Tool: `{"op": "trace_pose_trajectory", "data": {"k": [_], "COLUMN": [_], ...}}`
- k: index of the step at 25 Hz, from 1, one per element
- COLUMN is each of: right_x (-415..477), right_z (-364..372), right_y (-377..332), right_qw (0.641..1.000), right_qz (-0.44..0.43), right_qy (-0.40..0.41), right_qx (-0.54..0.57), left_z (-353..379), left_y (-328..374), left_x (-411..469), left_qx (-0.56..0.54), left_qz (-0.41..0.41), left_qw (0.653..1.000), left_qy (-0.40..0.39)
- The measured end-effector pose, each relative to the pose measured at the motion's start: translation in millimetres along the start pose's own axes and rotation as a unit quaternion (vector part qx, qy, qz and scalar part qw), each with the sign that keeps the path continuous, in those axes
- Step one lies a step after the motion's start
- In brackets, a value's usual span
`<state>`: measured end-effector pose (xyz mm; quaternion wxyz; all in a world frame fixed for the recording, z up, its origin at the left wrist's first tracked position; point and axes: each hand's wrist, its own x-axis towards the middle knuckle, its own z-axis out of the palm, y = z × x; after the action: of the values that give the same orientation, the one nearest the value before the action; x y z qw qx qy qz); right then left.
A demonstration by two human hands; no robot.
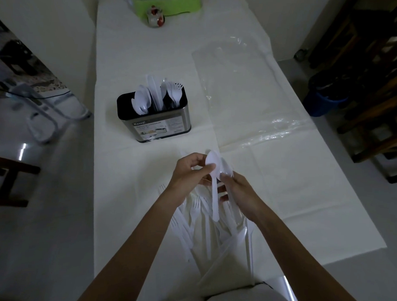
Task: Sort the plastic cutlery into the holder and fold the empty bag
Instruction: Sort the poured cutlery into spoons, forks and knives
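A spoon (pixel 211 160) is pinched at its bowl by the left hand (pixel 187 172); a second spoon (pixel 226 168) is gripped by the right hand (pixel 240 192).

Dim room: white-covered table (pixel 115 192) on pale glossy floor (pixel 33 212), dark wooden furniture (pixel 374 111) and blue bin (pixel 323 105) at right.

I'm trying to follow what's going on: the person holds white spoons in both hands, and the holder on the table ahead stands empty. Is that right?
Not quite. The head view shows the holder is not empty: white cutlery already stands in it. The rest is right: the left hand and the right hand both hold white spoons.
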<state>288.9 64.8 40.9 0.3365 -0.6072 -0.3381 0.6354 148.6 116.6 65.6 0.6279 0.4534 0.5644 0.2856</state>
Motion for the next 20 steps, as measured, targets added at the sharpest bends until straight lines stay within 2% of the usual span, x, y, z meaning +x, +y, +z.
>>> {"op": "trace_pose_trajectory", "data": {"k": [5,9,11,13,15,17,20], "right_x": [-17,-18,-18,-21,-28,-36,-42], "right_z": [-1,-6,-9,-12,-11,-9,-6], "right_y": [-3,5,9,10,10,12,24], "right_qw": [0.994,0.965,0.949,0.947,0.972,0.995,0.998], "right_qz": [0.007,0.045,0.058,0.070,0.061,0.034,0.012], "right_qy": [-0.063,-0.164,-0.220,-0.235,-0.190,-0.095,-0.033], "right_qx": [0.085,0.199,0.217,0.207,0.124,0.009,-0.059], "left_z": [4,3,2,1,-1,-1,6], "left_y": [-7,-5,-3,-5,-10,-19,-31], "left_x": [-3,-7,-7,-6,-1,4,4], "left_qx": [0.095,0.121,0.114,0.118,0.125,0.137,0.210], "left_qz": [0.047,0.045,0.046,0.055,0.067,0.082,0.123], "left_qw": [0.994,0.991,0.988,0.986,0.988,0.987,0.968], "left_qy": [-0.010,-0.047,-0.090,-0.100,-0.055,-0.014,-0.056]}}
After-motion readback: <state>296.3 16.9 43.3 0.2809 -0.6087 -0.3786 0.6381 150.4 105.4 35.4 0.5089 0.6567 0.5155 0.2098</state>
